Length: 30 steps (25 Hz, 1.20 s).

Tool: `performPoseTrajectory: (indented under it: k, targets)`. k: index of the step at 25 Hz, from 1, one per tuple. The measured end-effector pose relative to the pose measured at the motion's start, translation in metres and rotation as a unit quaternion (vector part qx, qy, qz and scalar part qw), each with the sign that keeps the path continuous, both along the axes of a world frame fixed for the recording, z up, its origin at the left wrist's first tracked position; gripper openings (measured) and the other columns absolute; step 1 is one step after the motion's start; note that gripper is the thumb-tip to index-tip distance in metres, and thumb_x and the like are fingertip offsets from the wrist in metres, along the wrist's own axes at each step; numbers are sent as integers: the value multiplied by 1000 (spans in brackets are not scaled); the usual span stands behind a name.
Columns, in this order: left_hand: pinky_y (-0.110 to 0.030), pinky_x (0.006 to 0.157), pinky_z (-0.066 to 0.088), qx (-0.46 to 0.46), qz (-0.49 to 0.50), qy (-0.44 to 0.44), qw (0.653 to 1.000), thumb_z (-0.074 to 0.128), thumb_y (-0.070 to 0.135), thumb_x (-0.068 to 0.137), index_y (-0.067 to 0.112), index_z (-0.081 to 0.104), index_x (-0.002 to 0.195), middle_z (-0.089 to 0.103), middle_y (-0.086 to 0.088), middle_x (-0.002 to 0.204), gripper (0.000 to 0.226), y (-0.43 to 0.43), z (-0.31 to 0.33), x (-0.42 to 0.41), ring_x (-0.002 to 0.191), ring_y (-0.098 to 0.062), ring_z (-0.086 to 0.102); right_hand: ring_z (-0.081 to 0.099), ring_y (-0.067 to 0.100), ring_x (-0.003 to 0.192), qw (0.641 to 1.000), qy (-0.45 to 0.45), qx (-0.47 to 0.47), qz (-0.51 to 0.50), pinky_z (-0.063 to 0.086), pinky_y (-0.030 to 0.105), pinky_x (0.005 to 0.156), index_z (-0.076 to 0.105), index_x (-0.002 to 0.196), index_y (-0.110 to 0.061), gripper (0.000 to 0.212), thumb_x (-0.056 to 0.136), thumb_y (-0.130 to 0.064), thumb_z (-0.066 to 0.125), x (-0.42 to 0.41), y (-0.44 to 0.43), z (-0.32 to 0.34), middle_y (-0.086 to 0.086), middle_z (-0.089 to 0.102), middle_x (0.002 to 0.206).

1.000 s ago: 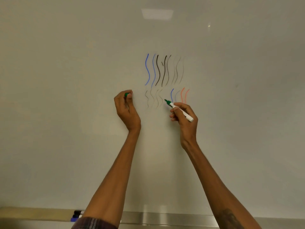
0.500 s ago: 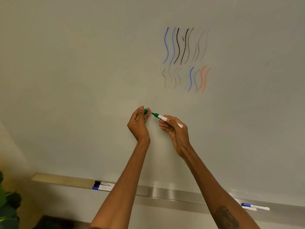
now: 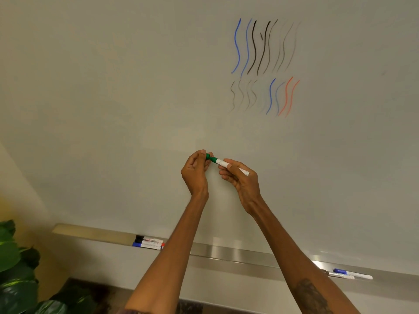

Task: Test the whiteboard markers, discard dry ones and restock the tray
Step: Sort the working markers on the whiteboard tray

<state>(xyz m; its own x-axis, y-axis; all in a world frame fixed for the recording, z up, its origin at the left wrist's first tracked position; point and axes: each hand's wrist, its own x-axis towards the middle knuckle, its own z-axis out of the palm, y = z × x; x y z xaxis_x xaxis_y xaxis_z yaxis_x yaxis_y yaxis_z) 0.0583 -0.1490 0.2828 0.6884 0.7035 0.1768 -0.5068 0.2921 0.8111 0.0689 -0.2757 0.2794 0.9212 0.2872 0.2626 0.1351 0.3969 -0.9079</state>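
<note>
Left hand (image 3: 195, 172) pinches the green cap (image 3: 208, 156) at the tip of the green marker (image 3: 221, 163), gripped by right hand (image 3: 241, 180) above the tray (image 3: 226, 253). Judged recapping: keep both in line, push straight home (seating unconfirmed).

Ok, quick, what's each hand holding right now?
Left hand: pinching the green cap.
Right hand: gripping the green marker, its tip at the cap.
</note>
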Motion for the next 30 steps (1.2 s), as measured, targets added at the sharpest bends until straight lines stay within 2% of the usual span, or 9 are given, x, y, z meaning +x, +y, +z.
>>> performPoseTrajectory:
  k: [5,11,17,19,24,28,30]
  targets:
    - [-32,88,59,18,-6,8,1000,66,21,94,6,73,114,77,-11,98,26,3,-11,-5,95,-23,74,71,32,102,1000,4,-7,15,58,37,91,66,121,-6,27,95,-11,63,-3,8,-4,16,72,113]
    - [-33,89,59,6,-31,32,999,66,17,94,3,73,111,77,-12,97,23,18,-21,-7,93,-23,75,70,33,105,999,32,1,29,56,39,94,63,125,3,33,94,-7,63,-6,17,-16,19,71,116]
    - [-30,83,60,19,-63,40,997,61,16,97,3,71,114,76,-13,100,24,26,-37,-17,95,-24,74,71,30,105,997,56,9,52,57,36,92,64,124,-2,31,95,-11,63,-12,28,-38,16,71,117]
    - [-30,86,59,31,-77,53,995,59,17,98,4,70,116,76,-13,103,24,38,-50,-24,99,-23,73,71,31,103,995,70,-22,69,58,37,91,65,123,-2,30,95,-12,64,-12,31,-46,16,72,115]
    - [-32,90,58,61,-47,107,991,54,13,100,5,70,111,75,-13,107,21,68,-100,-48,103,-23,71,74,34,92,971,114,-177,114,60,39,86,64,122,-3,30,92,-8,66,-17,56,-82,18,72,111]
    - [-33,88,58,82,-24,203,975,53,11,99,14,75,97,75,-7,103,22,96,-142,-70,105,-26,69,73,33,93,953,141,-216,159,59,38,88,65,124,-2,32,93,-10,66,-34,83,-124,18,73,108]
    - [-32,89,57,85,-8,252,964,54,14,99,14,76,98,75,-3,104,23,114,-162,-84,105,-24,67,72,34,96,944,154,-234,176,57,41,93,68,120,-5,29,92,-11,67,-45,96,-147,19,73,108]
